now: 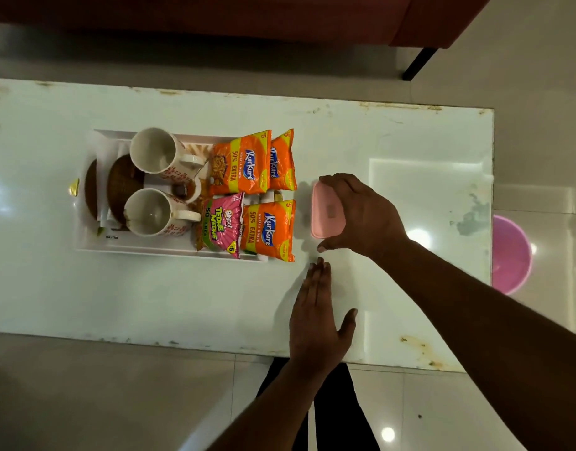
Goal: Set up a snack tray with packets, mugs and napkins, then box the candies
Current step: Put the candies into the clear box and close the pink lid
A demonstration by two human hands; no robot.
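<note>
A white tray [84, 245] on the white table [150, 294] holds two patterned mugs, one at the back [154, 156] and one at the front [148, 212], brown wicker coasters [120, 182] and folded white napkins. Three orange Kurkure packets [239, 162] and a pink Bingo packet [220, 222] lie across the tray's right end. Just right of the tray sits a pink lidded box [325, 211]. My right hand [361, 213] covers it from above, fingers and thumb spread around its ends. My left hand [316, 317] hovers flat and open in front of the box, apart from it.
A pink bucket [511, 255] stands on the tiled floor beyond the table's right end. A red sofa with a black leg [420, 63] runs along the far side. The table edge has worn, stained patches.
</note>
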